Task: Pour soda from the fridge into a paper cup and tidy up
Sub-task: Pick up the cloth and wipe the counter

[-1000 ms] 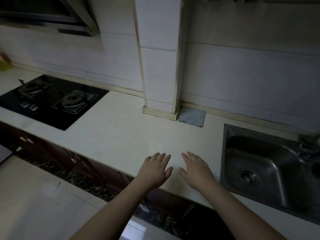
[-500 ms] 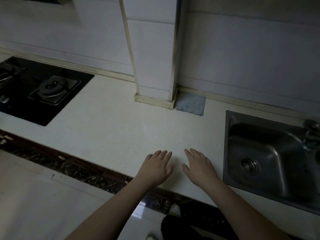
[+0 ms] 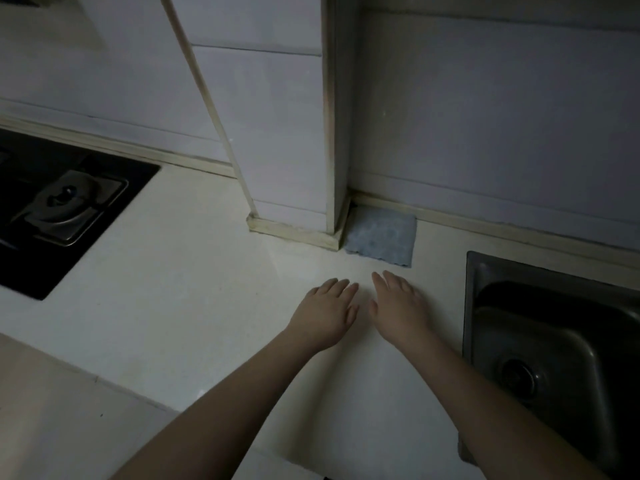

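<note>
Resting flat, fingers straight, left grip (image 3: 325,315) and right grip (image 3: 398,308) touch countertop (image 3: 180,306), holding nothing.

Countertop (image 3: 166,306): pale stone-like slab, smooth, low sheen.
Sink (image 3: 554,327): brushed metal, dull satin finish; drain fitting (image 3: 518,375) metal, slightly brighter.
Hob (image 3: 104,209): black glass-like panel, glossy; burner plate (image 3: 69,206) metal, satin grey.
Cloth (image 3: 381,237): grey-blue fabric, matt, fuzzy texture, wavy cut edge.
Wall tiles (image 3: 485,116): white, smooth, faint gloss.
Trim strip (image 3: 294,233) at wall base: cream, matt, dark smudges along the edges.
Floor (image 3: 52,410): pale, smooth.
</note>
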Available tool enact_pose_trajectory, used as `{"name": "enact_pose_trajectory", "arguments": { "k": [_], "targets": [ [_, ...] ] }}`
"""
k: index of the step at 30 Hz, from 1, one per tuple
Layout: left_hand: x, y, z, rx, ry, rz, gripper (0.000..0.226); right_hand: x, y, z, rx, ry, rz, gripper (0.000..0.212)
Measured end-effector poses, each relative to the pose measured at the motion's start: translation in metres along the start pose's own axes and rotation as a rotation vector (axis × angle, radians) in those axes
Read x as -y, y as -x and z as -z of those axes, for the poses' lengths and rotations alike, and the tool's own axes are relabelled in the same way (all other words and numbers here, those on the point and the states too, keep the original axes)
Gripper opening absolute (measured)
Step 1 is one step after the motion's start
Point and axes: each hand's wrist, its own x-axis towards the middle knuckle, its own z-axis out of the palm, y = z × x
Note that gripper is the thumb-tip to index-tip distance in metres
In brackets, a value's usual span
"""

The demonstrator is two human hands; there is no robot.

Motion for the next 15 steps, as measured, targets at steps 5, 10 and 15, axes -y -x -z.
{"name": "enact_pose_trajectory", "arguments": {
  "k": [5, 10, 15],
  "targets": [
    [0.005, -0.078, 0.003, 0.002, 0.005, -0.073, 0.051, -0.027, -0.062, 0.002, -0.040, 0.009, -0.049, 0.060],
    [0.015, -0.140, -0.009, 0.080, 0.064, -0.064, 0.048, -0.046, -0.108, -0.005, -0.084, 0.019, -0.032, 0.056],
    [0.013, -0.188, -0.010, 0.085, 0.006, 0.031, 0.060, -0.054, -0.146, -0.017, -0.188, -0.086, -0.024, 0.051]
  ]
}}
